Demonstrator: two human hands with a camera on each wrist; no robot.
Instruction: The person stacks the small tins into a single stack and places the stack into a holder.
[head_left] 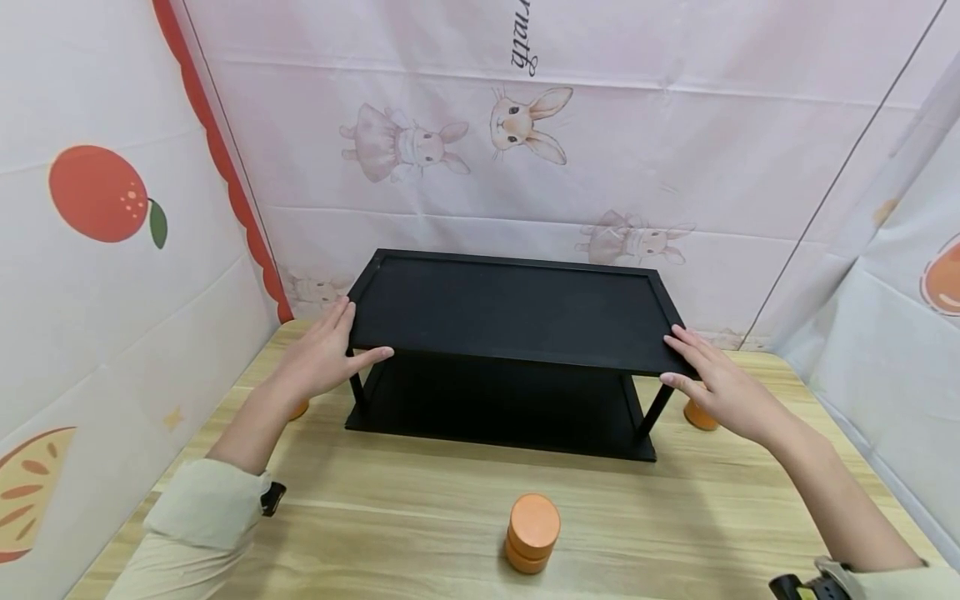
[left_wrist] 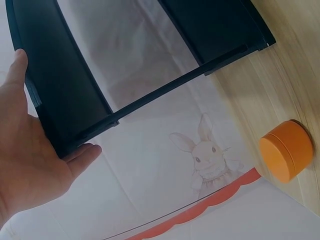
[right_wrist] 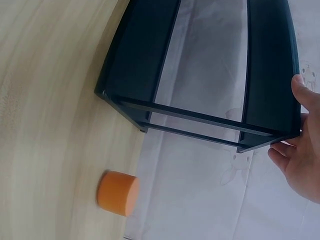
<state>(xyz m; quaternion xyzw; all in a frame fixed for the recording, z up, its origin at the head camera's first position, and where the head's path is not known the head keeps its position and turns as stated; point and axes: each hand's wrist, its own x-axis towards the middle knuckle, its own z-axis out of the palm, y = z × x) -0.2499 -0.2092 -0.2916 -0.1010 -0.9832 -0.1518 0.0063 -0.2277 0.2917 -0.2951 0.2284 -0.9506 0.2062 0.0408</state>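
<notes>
Gripping the black two-tier shelf [head_left: 510,312] at both ends with fingers of left hand [head_left: 321,352] and right hand [head_left: 723,385], with orange cylinder [head_left: 532,535] before it.

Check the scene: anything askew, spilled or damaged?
Nothing looks spilled or damaged; the black shelf and the front orange cylinder stand upright. Only the backdrop looks odd: its lettering and rabbits lie sideways.

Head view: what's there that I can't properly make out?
Head view: most of the left orange cylinder, hidden behind the left arm.
Head view: the top of the right orange cylinder, behind the right hand.
Head view: the back of the lower shelf, under the upper shelf.
Head view: the rest of the lettering, cut off by the top edge.
</notes>
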